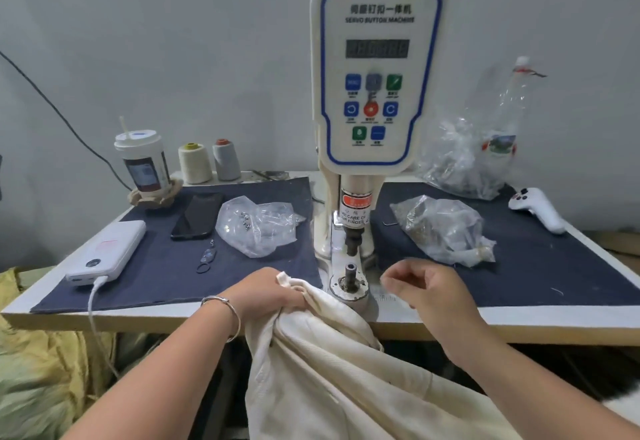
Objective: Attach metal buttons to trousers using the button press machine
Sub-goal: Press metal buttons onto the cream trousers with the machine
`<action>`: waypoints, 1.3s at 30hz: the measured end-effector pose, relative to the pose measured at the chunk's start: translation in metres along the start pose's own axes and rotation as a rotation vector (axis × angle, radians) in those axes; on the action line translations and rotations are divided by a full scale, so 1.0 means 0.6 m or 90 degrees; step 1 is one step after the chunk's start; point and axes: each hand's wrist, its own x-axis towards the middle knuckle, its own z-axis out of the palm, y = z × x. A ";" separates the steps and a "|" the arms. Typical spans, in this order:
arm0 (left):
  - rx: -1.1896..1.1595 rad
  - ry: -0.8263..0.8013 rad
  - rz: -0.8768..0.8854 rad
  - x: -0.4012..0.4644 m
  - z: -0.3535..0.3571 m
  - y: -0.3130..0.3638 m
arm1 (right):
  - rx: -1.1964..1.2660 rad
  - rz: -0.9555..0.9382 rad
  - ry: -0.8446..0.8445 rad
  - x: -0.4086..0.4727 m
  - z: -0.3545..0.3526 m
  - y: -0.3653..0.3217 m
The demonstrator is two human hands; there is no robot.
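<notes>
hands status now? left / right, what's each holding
Left hand: grips the cream trousers beside the press's lower die.
Right hand: fingers curled and pinched; anything held is too small to tell.

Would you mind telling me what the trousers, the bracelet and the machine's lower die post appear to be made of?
The trousers: cream woven cloth, likely cotton twill, matte with faint diagonal ribs and soft folds. The bracelet: thin silvery metal, judging by its bright glints. The lower die post: dark bare metal, probably steel, with a dull sheen.
</notes>
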 end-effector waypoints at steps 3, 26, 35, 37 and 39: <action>-0.020 0.006 -0.004 0.001 0.001 -0.001 | 0.014 -0.024 0.025 0.032 0.002 0.009; -0.030 0.007 0.011 0.006 -0.003 -0.012 | -0.122 -0.185 -0.015 0.080 0.046 -0.004; -0.004 0.002 0.004 0.001 -0.007 -0.006 | -0.135 -0.169 -0.006 0.072 0.031 -0.007; 0.003 -0.006 0.000 -0.011 -0.012 -0.001 | -0.140 -0.170 0.004 0.061 0.018 -0.009; -0.063 -0.049 -0.009 -0.028 -0.014 0.002 | -0.108 -0.153 -0.004 0.045 0.005 -0.011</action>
